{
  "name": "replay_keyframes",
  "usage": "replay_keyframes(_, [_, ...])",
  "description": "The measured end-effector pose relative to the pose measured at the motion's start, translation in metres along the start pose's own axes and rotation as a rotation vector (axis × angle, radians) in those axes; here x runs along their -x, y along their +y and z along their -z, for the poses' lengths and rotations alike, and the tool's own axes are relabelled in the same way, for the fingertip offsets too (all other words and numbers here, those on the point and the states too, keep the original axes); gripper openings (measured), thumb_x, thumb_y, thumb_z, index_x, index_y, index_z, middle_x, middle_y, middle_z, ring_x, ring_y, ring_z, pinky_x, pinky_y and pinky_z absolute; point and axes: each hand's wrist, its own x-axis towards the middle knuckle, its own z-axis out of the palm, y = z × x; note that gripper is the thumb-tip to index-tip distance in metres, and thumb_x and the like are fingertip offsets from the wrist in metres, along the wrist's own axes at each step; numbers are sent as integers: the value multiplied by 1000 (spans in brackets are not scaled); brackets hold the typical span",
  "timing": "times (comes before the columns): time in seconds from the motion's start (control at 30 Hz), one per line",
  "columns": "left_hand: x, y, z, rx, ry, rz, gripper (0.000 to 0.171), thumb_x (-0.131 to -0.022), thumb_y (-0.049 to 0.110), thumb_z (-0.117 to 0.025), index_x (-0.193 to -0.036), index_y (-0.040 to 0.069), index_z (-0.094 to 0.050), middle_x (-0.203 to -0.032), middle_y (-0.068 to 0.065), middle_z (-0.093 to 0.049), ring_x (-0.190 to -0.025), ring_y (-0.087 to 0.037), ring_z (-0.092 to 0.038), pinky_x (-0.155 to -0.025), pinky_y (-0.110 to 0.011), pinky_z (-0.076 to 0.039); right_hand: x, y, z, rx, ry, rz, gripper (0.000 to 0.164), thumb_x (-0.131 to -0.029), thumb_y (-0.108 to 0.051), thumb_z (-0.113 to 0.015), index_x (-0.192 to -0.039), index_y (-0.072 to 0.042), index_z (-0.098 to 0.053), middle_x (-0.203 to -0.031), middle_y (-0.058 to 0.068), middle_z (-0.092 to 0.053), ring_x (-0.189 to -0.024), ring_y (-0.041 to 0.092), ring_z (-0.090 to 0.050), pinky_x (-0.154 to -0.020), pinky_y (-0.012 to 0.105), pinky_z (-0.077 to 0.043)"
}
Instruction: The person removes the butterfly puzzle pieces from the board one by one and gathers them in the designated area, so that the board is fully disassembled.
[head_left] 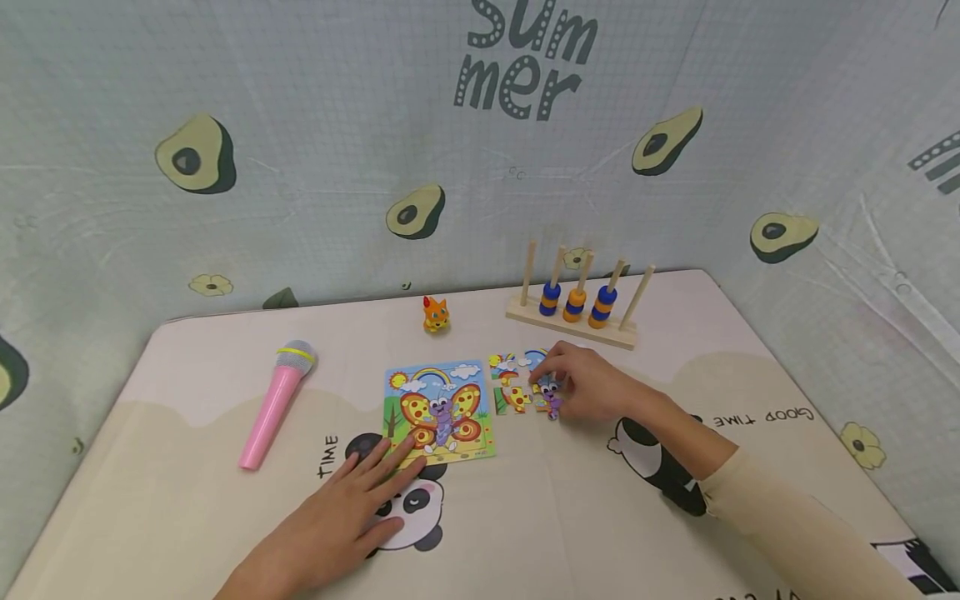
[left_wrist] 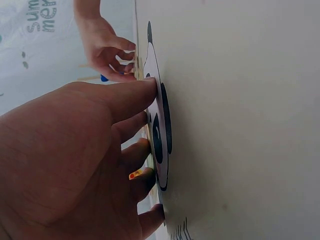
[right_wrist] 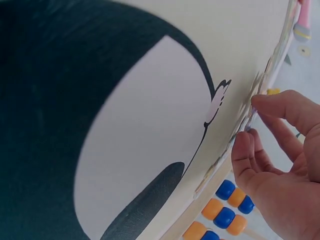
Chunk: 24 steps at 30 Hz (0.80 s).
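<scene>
Head view showed, nearest, the left hand [head_left: 341, 512] laid palm down on the tabletop [head_left: 525, 525], its fingers straight and spread, gripping nothing. It covered part of a printed panda [head_left: 416, 508], and its foremost fingertips touched the near left corner of the board [head_left: 442, 412], a square butterfly picture with a sun and a rainbow. Left wrist view showed the same hand with thumb and fingers apart, their tips down on the surface.

Just right of the board lay the puzzle pieces [head_left: 512, 401], grouped close together. The right hand [head_left: 596, 385], below a pale sleeve [head_left: 795, 517], reached in over their right side. Its fingers were bent, and thumb and fingers pinched a piece [head_left: 551, 400] with a purple part of a butterfly on it; whether that piece was lifted could not be told. Right wrist view showed a narrow gap between thumb and fingertips at the pieces' edge.

Well left of the board lay a pink microphone [head_left: 270, 414], its grey head pointing away. Beyond the board stood a small orange toy [head_left: 436, 315]. Farther right, behind the pieces, stood a wooden rack [head_left: 558, 323], with blue and orange beads [head_left: 574, 306] on its three middle pegs. Behind everything hung a pale cloth [head_left: 322, 108] printed with avocados.
</scene>
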Motion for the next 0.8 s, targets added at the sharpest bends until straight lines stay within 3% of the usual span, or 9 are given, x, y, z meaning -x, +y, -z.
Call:
replay_keyframes(0.3, [0,0,0,4,-5,3,65,-104,43,-60,-163,28,-37,-173,6,-26,-160,-32,-26,-123,-61,-27,0,0,1,25,-3,-7,52,-73,2,-83,-122,-16,-76,-115,7,-58,-88,16,-53,-71,27,-47])
replay_keyframes(0.8, [-2,-1,5,24,-44,-4,64,-105,44,-57,-163,25,-37,-173,1,-26,-159,-37,-27,-123,-63,-29,-2,-1,3,28,-21,-2,53,-74,5,-78,-122,-16,-76,-118,6,-60,-99,20,-56,-74,27,-48])
